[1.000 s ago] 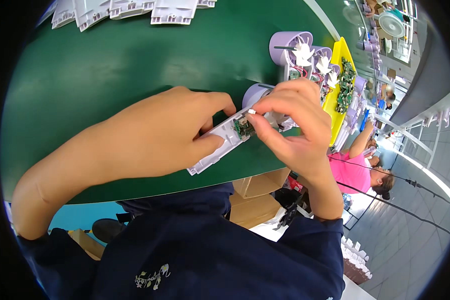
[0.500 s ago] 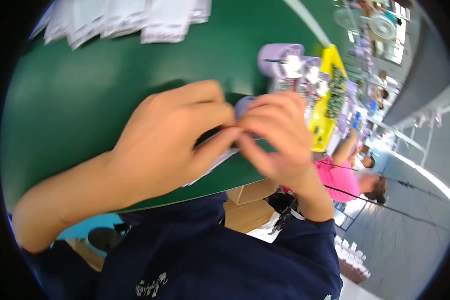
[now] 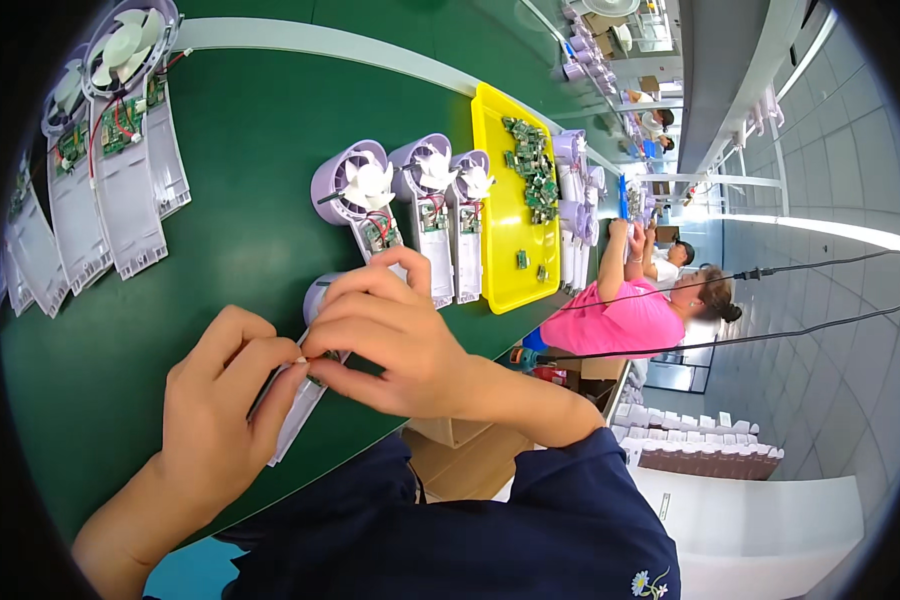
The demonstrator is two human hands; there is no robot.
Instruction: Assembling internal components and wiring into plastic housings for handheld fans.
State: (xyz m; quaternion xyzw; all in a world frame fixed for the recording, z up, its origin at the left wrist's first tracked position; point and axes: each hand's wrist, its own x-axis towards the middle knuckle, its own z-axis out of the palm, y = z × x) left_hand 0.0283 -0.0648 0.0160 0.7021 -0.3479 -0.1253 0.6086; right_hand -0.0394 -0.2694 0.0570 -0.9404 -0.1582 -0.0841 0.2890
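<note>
Left hand: thumb and finger pinching a small white plastic piece
Right hand: fingertips pinching it too
Fingertip step: apparently fine fitting; next calls for steady alignment
Workpiece: long white plastic housing, beneath the hands
Beyond: lilac-and-white fan units, yellow plastic tray

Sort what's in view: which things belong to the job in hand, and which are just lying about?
Apparently the job's:
white piece, between fingertips of the left hand and right hand
housing below
likely also similar fan units, circuit boards in the yellow tray

Apparently just lying about:
brown box below the table
black cables
</note>
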